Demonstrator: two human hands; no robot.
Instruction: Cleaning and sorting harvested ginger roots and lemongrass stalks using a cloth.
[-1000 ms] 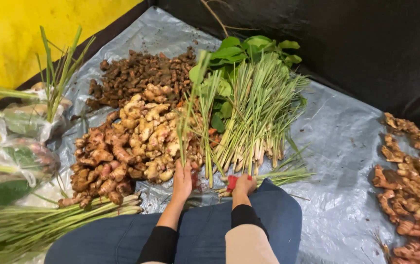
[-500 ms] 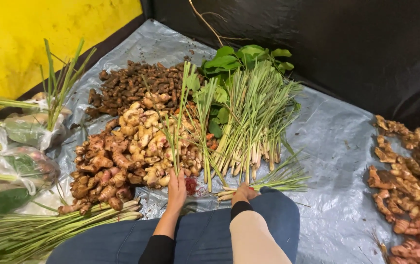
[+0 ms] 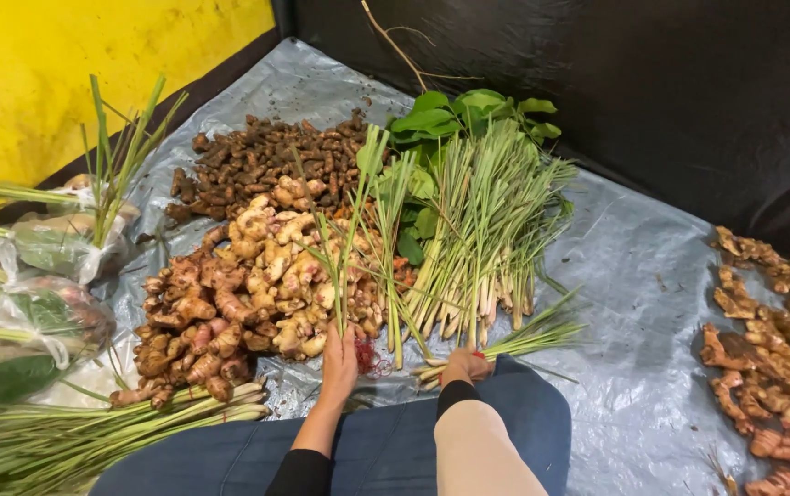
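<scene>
A grey plastic sheet (image 3: 652, 276) covers the floor under you, with the big lemongrass pile (image 3: 491, 239) lying at its middle. Left of that pile, your left hand (image 3: 340, 360) is clamped around a few upright lemongrass stalks (image 3: 347, 248), beside the ginger heap (image 3: 248, 285). Just below the pile, your right hand (image 3: 465, 366) is closed on a small lemongrass bundle (image 3: 528, 338).
</scene>
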